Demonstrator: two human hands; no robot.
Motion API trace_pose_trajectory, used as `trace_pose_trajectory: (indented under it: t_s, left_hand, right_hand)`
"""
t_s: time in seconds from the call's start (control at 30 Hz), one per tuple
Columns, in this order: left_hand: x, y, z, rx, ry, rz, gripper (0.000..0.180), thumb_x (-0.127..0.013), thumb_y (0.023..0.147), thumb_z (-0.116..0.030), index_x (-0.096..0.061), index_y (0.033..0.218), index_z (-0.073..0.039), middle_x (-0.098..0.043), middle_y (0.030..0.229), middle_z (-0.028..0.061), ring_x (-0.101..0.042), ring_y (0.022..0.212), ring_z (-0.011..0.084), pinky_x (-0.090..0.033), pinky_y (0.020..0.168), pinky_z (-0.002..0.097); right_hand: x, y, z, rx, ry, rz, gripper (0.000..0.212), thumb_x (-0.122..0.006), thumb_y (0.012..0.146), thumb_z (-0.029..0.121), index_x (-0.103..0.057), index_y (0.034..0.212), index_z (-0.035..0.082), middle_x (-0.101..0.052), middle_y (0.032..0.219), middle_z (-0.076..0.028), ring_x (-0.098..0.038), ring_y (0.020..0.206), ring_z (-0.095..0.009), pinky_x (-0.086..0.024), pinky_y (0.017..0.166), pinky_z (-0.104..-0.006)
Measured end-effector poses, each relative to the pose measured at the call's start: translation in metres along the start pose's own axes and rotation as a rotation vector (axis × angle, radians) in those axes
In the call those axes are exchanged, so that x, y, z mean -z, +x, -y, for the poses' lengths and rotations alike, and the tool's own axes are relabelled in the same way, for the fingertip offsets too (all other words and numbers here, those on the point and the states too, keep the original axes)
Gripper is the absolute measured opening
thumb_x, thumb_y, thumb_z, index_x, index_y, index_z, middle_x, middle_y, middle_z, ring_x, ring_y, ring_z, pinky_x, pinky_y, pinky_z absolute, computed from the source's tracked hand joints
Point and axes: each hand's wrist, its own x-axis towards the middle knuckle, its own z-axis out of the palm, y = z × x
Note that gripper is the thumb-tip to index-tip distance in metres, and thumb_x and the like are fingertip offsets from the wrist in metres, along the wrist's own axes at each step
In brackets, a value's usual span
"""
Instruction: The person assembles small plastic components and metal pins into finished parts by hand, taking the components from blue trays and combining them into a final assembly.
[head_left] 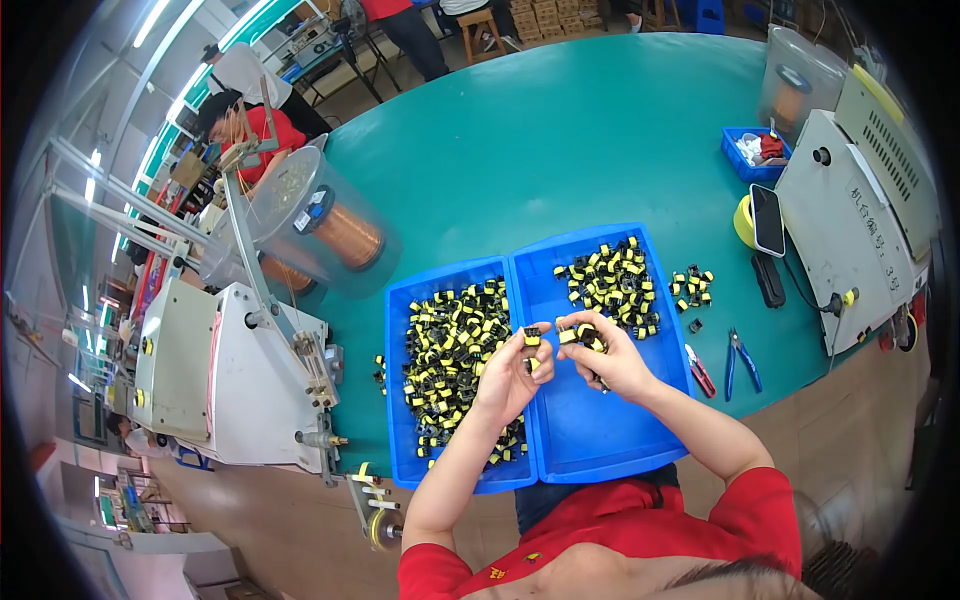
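My left hand pinches a small black bobbin wrapped in yellow tape at its fingertips; another yellow patch shows near its palm. Close beside it, my right hand is closed around several of the same taped bobbins, one of them held at the fingertips. Both hands are over the inner edges of two blue trays. The left tray is heaped with taped bobbins. In the right tray, a pile of bobbins fills the far part, and bare blue bottom shows nearer me.
Right of the trays lie loose bobbins, red-handled cutters, blue-handled pliers and a phone. Machines flank the green table. A copper wire spool stands left; a person in red sits beyond.
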Motion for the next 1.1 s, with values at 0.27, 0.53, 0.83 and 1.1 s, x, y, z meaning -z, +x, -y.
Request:
trace_pose_trajectory:
  t_s: [0.27, 0.53, 0.83, 1.1]
  left_hand:
    - [-0.014, -0.002, 0.01, -0.261, 0.565, -0.193, 0.016, -0.054, 0.087, -0.018, -0.043, 0.087, -0.007, -0.049, 0.092, 0.0052, -0.045, 0.067, 0.0101, -0.036, 0.057, 0.0231]
    - [-0.004, -0.002, 0.008, -0.177, 0.463, -0.224, 0.026, -0.059, 0.085, -0.012, -0.047, 0.107, -0.003, -0.055, 0.09, 0.0038, -0.046, 0.065, 0.0066, -0.036, 0.054, 0.0191]
    - [0.0, 0.002, -0.001, -0.043, 0.074, -0.094, 0.031, -0.047, 0.091, -0.016, -0.046, 0.117, 0.0, -0.056, 0.101, 0.0103, -0.043, 0.061, 0.0088, -0.035, 0.053, 0.0216]
    - [-0.017, -0.004, 0.0, -0.055, 0.086, -0.336, 0.016, -0.057, 0.087, -0.02, -0.051, 0.095, -0.007, -0.056, 0.097, 0.0065, -0.053, 0.071, 0.0101, -0.04, 0.054, 0.023]
  right_hand:
    - [-0.004, -0.003, -0.005, 0.088, -0.218, -0.057, 0.025, -0.057, 0.084, 0.01, -0.054, 0.109, 0.01, -0.058, 0.077, -0.002, -0.048, 0.05, -0.004, -0.038, 0.041, -0.0193]
    - [-0.007, -0.005, 0.001, 0.159, -0.292, -0.021, 0.03, -0.055, 0.084, 0.009, -0.051, 0.114, 0.009, -0.057, 0.082, -0.002, -0.049, 0.053, -0.004, -0.039, 0.043, -0.0189]
    - [-0.004, 0.0, -0.005, 0.095, -0.157, -0.008, 0.031, -0.049, 0.089, 0.012, -0.045, 0.12, 0.01, -0.049, 0.071, 0.0, -0.043, 0.047, -0.004, -0.032, 0.037, -0.0179]
    - [-0.006, -0.005, 0.002, 0.106, -0.262, 0.039, 0.039, -0.05, 0.087, 0.011, -0.046, 0.126, 0.015, -0.055, 0.085, -0.001, -0.048, 0.061, -0.003, -0.038, 0.046, -0.0181]
